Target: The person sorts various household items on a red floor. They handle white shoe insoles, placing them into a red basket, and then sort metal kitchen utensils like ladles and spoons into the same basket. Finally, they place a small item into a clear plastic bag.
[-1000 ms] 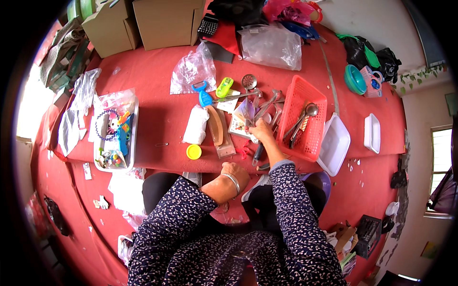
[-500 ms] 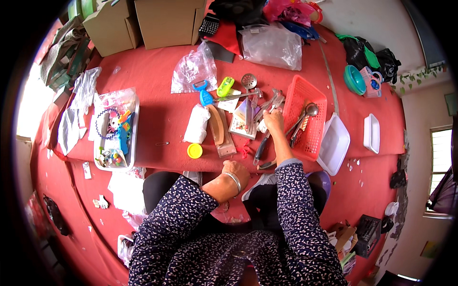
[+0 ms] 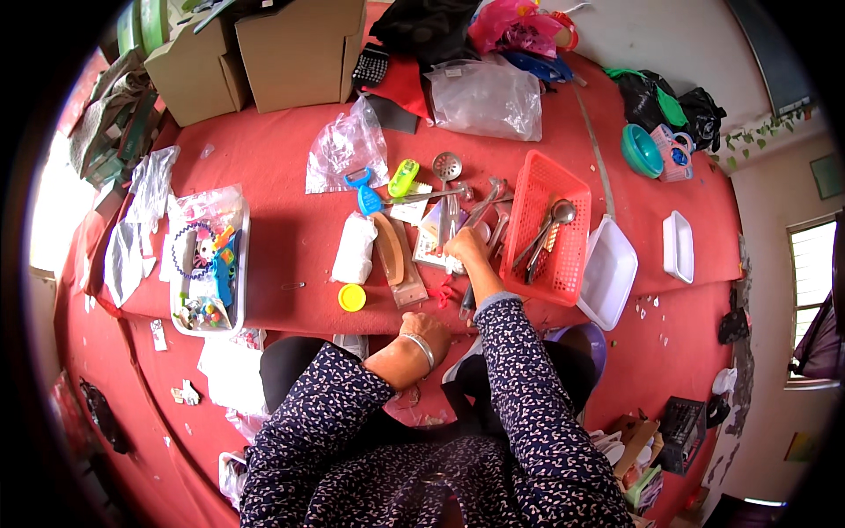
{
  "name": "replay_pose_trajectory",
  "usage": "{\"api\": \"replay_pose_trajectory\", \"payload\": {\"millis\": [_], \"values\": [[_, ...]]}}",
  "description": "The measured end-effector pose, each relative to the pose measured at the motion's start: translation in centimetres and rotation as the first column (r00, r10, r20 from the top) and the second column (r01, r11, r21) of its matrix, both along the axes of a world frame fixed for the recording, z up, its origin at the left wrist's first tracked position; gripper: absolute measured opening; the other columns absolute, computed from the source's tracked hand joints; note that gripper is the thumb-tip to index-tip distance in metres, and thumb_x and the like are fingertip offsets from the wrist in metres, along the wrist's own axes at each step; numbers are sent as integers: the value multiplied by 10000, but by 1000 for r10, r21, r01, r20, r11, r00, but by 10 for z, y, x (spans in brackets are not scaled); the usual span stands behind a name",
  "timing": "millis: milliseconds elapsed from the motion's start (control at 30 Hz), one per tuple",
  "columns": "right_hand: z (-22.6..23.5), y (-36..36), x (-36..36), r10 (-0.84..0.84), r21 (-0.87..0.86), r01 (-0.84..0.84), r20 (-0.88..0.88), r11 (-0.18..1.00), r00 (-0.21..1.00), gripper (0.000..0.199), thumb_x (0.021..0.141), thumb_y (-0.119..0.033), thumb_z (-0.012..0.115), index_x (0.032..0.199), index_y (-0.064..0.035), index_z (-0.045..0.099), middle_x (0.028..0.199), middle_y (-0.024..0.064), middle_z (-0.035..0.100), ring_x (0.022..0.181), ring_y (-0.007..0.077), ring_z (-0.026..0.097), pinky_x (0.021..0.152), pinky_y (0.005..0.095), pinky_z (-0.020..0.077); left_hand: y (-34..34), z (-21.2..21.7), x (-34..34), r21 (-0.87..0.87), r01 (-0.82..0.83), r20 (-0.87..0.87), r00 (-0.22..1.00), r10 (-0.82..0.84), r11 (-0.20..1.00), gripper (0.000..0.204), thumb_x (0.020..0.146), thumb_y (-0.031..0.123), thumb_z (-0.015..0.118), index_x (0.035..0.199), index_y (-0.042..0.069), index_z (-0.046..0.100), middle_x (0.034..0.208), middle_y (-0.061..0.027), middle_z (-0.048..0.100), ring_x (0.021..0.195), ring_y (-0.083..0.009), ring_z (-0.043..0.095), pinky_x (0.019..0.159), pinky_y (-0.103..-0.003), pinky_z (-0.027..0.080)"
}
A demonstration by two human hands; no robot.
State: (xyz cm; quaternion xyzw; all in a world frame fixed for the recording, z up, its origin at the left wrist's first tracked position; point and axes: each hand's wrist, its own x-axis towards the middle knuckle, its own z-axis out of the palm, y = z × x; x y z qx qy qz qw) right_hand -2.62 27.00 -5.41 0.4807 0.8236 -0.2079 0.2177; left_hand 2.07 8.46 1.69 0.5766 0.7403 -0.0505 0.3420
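My right hand [image 3: 469, 250] reaches into a pile of kitchen utensils, its fingers bent down and closed. A small white thing shows at its fingertips; I cannot make out its kind. Around it lie a fork [image 3: 453, 211], a slotted spoon [image 3: 447, 165], a flat white box [image 3: 429, 242] and a dark-handled utensil [image 3: 467, 304]. My left hand [image 3: 426, 338], wearing a bangle, is curled at the table's near edge; its palm is hidden. Just beyond it are a brown comb [image 3: 388, 246] in packaging, a yellow round lid [image 3: 352, 297] and a blue peeler [image 3: 368, 199].
A red perforated basket [image 3: 576, 251] holding ladles [image 3: 562, 211] stands right of the pile, with a white tray [image 3: 609, 280] beside it. A white bin [image 3: 243, 290] of small trinkets sits at left. Cardboard boxes [image 3: 295, 53] and plastic bags [image 3: 487, 99] line the back.
My right hand has moved left and nearer, away from the basket, over the flat white box; the small white thing has shifted with it. My left hand stays curled at the edge.
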Motion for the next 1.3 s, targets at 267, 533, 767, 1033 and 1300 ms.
{"api": "replay_pose_trajectory", "payload": {"millis": [267,533,767,1033,1300], "values": [[-11,42,38,-233,-502,-53,-490,863,840,222,563,-83,643,748,16,571,691,117,596,645,224,585,567,307,458,-5,28,-16,142,112,-165,982,-88,983,192,769,168,490,884,102,629,915,-81,623,836,-217,605,637,-335,464],[132,-15,72,-353,-805,-483,-588,345,728,254,646,-23,599,897,-12,565,764,-7,564,691,75,526,654,220,428,5,41,-78,237,-835,820,446,358,496,367,865,276,441,1090,-11,475,920,-122,588,871,-231,569,757,-313,449],[129,-44,84,-253,-782,-388,-553,488,794,268,640,-21,559,900,44,549,780,54,566,689,121,536,598,256,429,12,32,-55,-333,-740,924,-379,47,584,255,855,191,476,1029,6,502,944,-64,549,868,-154,531,769,-268,426],[111,-63,71,206,-303,-469,-614,829,762,355,611,-173,546,790,132,510,763,287,543,774,327,569,683,376,435,14,20,-47,-394,-840,919,-370,137,372,214,871,188,433,942,7,522,847,-59,564,741,-135,549,653,-256,453],[110,-57,80,-176,-727,-467,-615,503,768,179,799,-148,523,740,19,548,682,12,513,585,79,465,507,243,378,19,11,-63,-547,-773,775,-613,-154,321,277,916,232,263,794,58,439,893,-112,537,888,-218,514,858,-389,388]]}}
